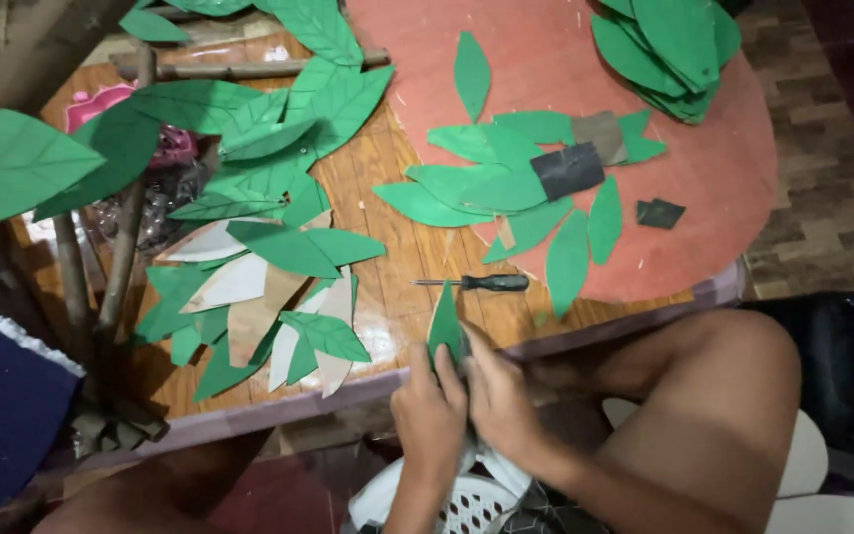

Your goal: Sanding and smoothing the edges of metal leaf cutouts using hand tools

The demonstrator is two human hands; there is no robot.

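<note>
Green paper leaf (444, 329) is held upright between the left hand (430, 415) and the right hand (501, 400), both closed on its base, just off the near edge of the wooden table (397, 247). Many finished leaves are seen attached to the branch (121, 247); about a dozen loose leaves (506, 178) are left lying on the red board (704, 168), near a screwdriver (476, 283).

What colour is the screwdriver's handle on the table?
Black, on the screwdriver with thin metal shaft; the head view shows it.
</note>
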